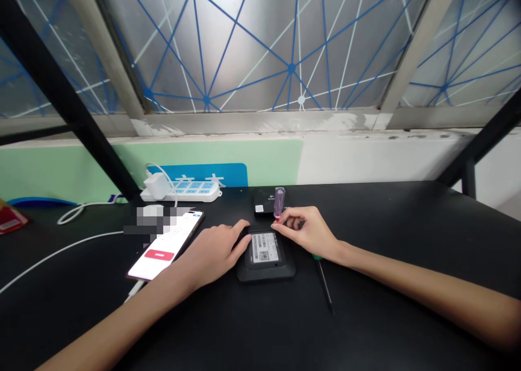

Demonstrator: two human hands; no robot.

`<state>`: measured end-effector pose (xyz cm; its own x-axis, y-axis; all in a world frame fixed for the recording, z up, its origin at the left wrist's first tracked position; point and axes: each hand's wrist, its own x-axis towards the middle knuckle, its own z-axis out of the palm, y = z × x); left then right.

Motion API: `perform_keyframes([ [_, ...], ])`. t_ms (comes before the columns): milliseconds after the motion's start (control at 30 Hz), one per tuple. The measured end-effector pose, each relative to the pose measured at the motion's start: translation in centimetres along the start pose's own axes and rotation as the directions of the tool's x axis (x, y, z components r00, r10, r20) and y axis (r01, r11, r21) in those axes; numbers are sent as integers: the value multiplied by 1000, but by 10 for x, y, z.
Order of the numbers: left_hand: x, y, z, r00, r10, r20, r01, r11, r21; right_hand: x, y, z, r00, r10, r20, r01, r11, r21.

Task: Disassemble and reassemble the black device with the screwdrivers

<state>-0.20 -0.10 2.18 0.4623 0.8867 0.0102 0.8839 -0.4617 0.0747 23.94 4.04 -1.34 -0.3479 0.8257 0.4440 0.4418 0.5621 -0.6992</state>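
Here we are at the bench (411, 219), and the left hand (211, 254) is lying spread, its fingertips pressing on the edge of a black device (266, 272), which is sitting label-up near the middle of the bench. The right hand (305, 232) is pinching a purple-handled screwdriver (279, 203) upright in its fingertips, holding it just beyond the device's far edge. That's a light pinch, so a loosening grip could be dropping the screwdriver straight onto the label (264, 247)! The device could be skating across the smooth bench if the left hand's pressure eases, and the right forearm is passing close above a second screwdriver (324, 287), showing a green collar and thin shaft, so a careless shift could be knocking it away. A phone (152, 268) is lying close by the left wrist, also at risk from a nudge. Counting them up: two hands, two screwdrivers, two black devices with another (264, 203) lying farther off, one phone, one power strip (195, 189), and one white charger (157, 185) plugged into it.
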Motion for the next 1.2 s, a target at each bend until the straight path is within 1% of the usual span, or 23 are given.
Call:
perform_keyframes([
  [167, 0, 0, 0, 1000, 6, -13, -6, 1000, -16, 0, 1, 0, 999, -54, -9, 53, 998, -39],
  [333, 0, 2, -2, 1000, 2, 0, -2, 1000, -22, -1, 0, 0, 995, -100, -12, 99, 995, -26],
  [600, -1, 0, 1, 1000, -1, -5, 1, 1000, -4, -1, 1, 1, 996, -81, -37, 81, 997, -13],
  [833, 0, -1, 2, 1000, 7, -5, -7, 1000, -11, -1, 1, 1, 997, -64, -37, 63, 998, -27],
  [1100, 0, -2, 3, 999, 17, -39, -18, 1000, -1, -1, -2, 1, 998, -52, -41, 50, 998, -33],
  [1200, 0, -1, 2, 999, 14, -30, -14, 1000, 7, -1, -1, 1, 998, -49, -44, 47, 998, -38],
])
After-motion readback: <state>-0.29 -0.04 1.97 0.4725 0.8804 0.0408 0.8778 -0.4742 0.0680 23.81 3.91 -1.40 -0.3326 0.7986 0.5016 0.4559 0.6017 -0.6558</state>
